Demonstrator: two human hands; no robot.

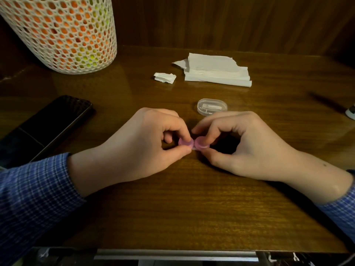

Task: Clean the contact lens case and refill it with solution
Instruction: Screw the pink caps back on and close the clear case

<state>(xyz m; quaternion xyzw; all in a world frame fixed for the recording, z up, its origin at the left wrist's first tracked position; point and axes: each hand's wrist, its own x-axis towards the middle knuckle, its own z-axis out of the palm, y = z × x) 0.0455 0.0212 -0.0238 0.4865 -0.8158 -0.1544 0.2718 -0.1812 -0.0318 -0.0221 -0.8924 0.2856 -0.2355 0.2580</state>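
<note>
Your left hand (pixel 138 144) pinches the left pink cap of the small pink plastic contact lens case (pixel 193 144), resting mid-counter on the brown wooden counter (pixel 192 208); your right hand (pixel 247 143) pinches its right cap. At one o'clock from the case sits a clear oval plastic box (pixel 212 106), with folded white tissues (pixel 217 71) beyond.

This looks like a home, at a private desk or dresser rather than a workplace. A dark wood table (pixel 192 208) fills most of the frame, backed by wood panelling (pixel 230 22) along the top. At upper left stands a white mesh basket (pixel 61 33) with orange and yellow showing through its holes. A phone (pixel 57 120) lies at left, torn tissues (pixel 215 71) sit upper centre, and a small clear box (pixel 211 106) rests near the middle.
</note>
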